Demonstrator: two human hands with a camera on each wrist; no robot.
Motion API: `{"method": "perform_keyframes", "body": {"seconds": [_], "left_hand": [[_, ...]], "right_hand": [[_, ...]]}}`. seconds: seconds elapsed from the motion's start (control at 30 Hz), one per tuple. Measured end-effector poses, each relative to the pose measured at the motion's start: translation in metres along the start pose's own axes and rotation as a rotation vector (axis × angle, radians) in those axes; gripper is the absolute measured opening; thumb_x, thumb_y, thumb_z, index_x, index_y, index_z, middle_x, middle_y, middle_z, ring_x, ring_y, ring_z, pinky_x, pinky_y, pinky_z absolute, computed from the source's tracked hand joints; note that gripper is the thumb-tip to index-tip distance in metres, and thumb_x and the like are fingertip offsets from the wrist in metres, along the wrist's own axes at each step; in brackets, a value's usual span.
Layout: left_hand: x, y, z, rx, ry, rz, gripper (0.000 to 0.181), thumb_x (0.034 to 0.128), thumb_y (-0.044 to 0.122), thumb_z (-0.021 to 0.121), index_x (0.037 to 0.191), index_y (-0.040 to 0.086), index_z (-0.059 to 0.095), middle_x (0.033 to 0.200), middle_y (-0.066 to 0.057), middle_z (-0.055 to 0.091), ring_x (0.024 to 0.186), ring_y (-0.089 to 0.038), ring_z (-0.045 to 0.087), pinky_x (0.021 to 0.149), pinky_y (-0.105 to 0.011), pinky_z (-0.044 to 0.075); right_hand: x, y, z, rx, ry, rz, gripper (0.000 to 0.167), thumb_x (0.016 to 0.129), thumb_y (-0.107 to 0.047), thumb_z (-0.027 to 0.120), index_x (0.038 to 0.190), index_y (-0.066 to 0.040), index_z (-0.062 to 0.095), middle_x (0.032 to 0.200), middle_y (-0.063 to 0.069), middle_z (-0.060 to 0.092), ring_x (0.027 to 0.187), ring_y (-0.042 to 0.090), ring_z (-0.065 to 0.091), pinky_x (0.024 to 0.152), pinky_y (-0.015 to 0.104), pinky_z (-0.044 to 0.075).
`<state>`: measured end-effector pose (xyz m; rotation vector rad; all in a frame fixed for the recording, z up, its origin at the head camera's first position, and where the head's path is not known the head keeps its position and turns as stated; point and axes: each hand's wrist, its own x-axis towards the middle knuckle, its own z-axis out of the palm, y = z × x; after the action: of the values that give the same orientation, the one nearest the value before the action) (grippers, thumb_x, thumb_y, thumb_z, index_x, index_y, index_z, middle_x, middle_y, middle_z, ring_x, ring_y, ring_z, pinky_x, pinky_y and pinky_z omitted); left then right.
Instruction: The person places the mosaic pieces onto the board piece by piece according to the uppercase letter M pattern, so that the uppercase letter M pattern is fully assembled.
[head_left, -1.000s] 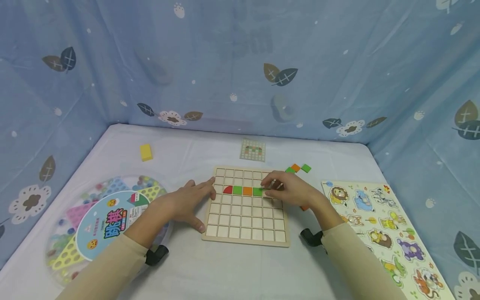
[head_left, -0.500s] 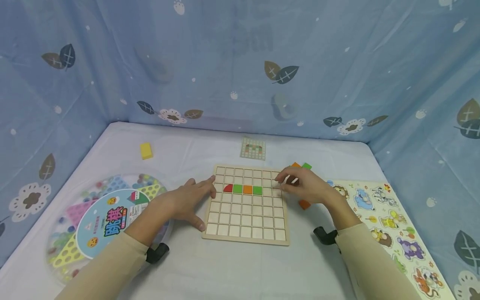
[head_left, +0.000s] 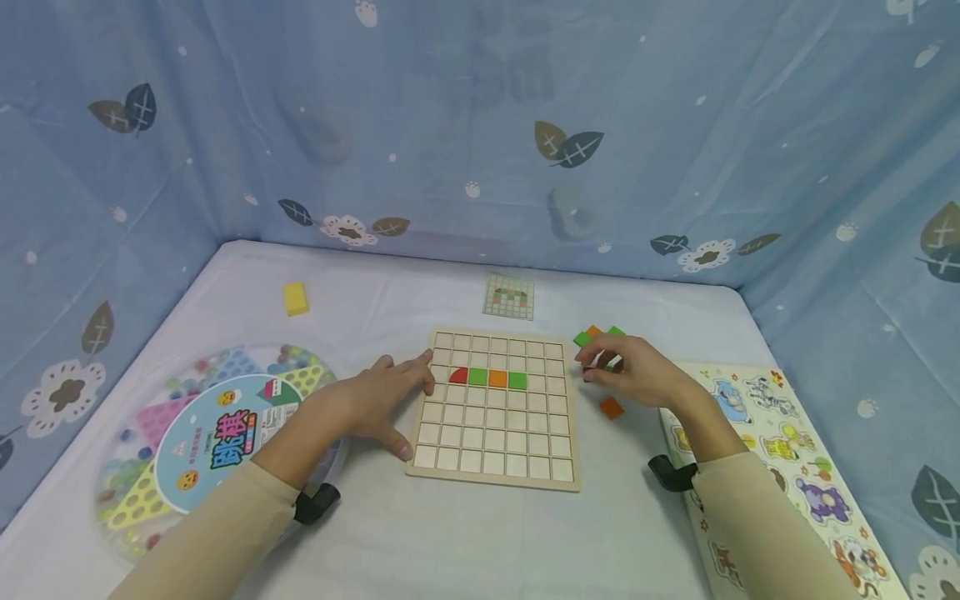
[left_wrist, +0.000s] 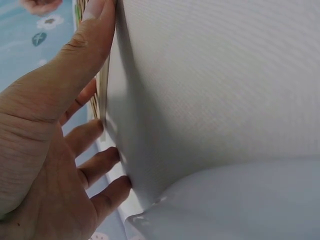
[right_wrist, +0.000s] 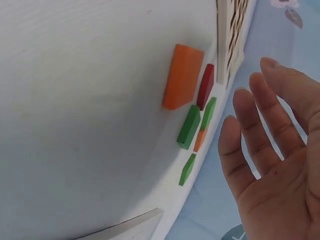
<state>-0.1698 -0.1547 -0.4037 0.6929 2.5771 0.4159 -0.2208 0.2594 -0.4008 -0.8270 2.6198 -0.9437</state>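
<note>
My left hand (head_left: 382, 404) rests spread against the left edge of a wooden grid board (head_left: 495, 417), its thumb near the front corner. In the board's third row lie a red quarter-round tile (head_left: 459, 376), a green tile (head_left: 477, 377), an orange tile (head_left: 498, 378) and another green tile (head_left: 517, 381). To the right of the board, my right hand (head_left: 633, 371) hovers with loosely bent fingers, holding nothing. Loose tiles lie close by it: an orange tile (right_wrist: 183, 77), a red tile (right_wrist: 205, 87), a green tile (right_wrist: 189, 127) and a few others.
A small pattern card (head_left: 509, 297) lies behind the board. At the left are a yellow block (head_left: 296, 298) and a round Chinese checkers set (head_left: 217, 433). An animal puzzle board (head_left: 780, 450) stands at the right, partly under the right forearm.
My right hand has moved right, from the green tile at the row's end to over the loose tiles beside the board. The left hand stays put on the board's edge.
</note>
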Motion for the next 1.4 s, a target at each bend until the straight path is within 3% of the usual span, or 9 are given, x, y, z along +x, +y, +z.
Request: {"method": "perform_keyframes", "body": {"seconds": [0.27,0.53,0.73,0.93,1.2,1.4], "left_hand": [[0.001,0.0,0.0,-0.006,-0.011,-0.01,0.082,0.0593,0.05,0.096,0.123,0.026,0.051,0.173,-0.003,0.013,0.117,-0.025,0.042,0.091,-0.047,0.049],[0.002,0.0,0.0,-0.001,-0.016,-0.012,0.082,0.0591,0.052,0.095,0.124,0.028,0.05,0.174,-0.002,0.011,0.119,-0.025,0.041,0.092,-0.047,0.049],[0.003,0.001,0.001,-0.006,-0.031,-0.031,0.081,0.0588,0.052,0.095,0.123,0.029,0.051,0.174,-0.002,0.01,0.117,-0.024,0.04,0.091,-0.047,0.048],[0.002,0.002,0.001,-0.013,-0.025,-0.027,0.08,0.0587,0.05,0.096,0.121,0.028,0.051,0.174,-0.002,0.011,0.116,-0.025,0.04,0.09,-0.047,0.048],[0.003,0.002,0.002,-0.012,-0.022,-0.03,0.081,0.0585,0.048,0.097,0.122,0.029,0.05,0.174,0.0,0.01,0.115,-0.024,0.039,0.09,-0.045,0.047],[0.003,0.0,0.002,-0.012,-0.015,-0.029,0.082,0.0585,0.048,0.097,0.122,0.029,0.049,0.174,0.0,0.011,0.117,-0.024,0.039,0.091,-0.045,0.047]], "right_hand": [[-0.003,0.008,0.002,-0.055,-0.01,0.031,0.025,0.094,-0.005,0.072,0.119,-0.008,0.067,0.115,0.006,0.069,0.101,0.023,0.066,0.077,0.035,0.054],[-0.004,0.014,0.002,-0.107,-0.015,0.072,0.027,0.093,-0.006,0.074,0.119,-0.008,0.067,0.114,0.007,0.069,0.09,0.018,0.061,0.069,0.032,0.05],[0.002,0.01,0.006,-0.116,-0.044,0.115,0.027,0.094,-0.014,0.075,0.119,-0.006,0.068,0.111,0.007,0.069,0.076,0.016,0.058,0.07,0.033,0.051],[0.006,0.01,0.012,-0.144,-0.021,0.158,0.025,0.094,-0.021,0.076,0.113,-0.007,0.068,0.101,0.002,0.067,0.081,0.018,0.057,0.072,0.035,0.049],[0.006,0.012,0.013,-0.17,-0.006,0.151,0.022,0.094,-0.017,0.075,0.112,-0.008,0.068,0.103,0.003,0.068,0.084,0.017,0.057,0.075,0.035,0.049],[0.003,0.01,0.012,-0.134,-0.004,0.092,0.019,0.095,-0.013,0.074,0.114,-0.01,0.07,0.107,0.002,0.069,0.077,0.014,0.057,0.07,0.032,0.049]]}}
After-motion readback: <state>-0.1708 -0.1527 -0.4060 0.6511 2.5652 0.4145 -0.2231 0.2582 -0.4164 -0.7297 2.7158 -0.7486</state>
